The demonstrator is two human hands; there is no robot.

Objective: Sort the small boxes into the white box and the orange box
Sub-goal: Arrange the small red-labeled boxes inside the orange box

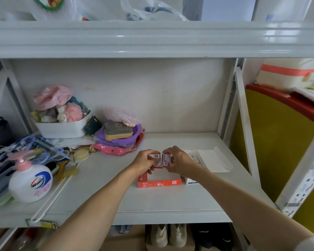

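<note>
An open orange box (pixel 159 183) lies on the white shelf, near its front. Just above its back half my left hand (pixel 145 161) grips a small red-and-white box (pixel 157 161), and my right hand (pixel 178 162) grips a second small red-and-white box (pixel 166 159). The two small boxes touch side by side. An open white box (pixel 209 160) with its lid flap folded back sits right of my right hand; a small box inside it is partly hidden by the hand. A small white box (pixel 190 181) stands by the orange box's right end.
At the left lie a handwash bottle (pixel 30 182), hangers (pixel 25 151), brushes (pixel 67 169), a white basket of cloths (pixel 62 127) and purple plates with a sponge (pixel 118 134). A shelf post (pixel 243 115) stands at the right. Shoes sit below.
</note>
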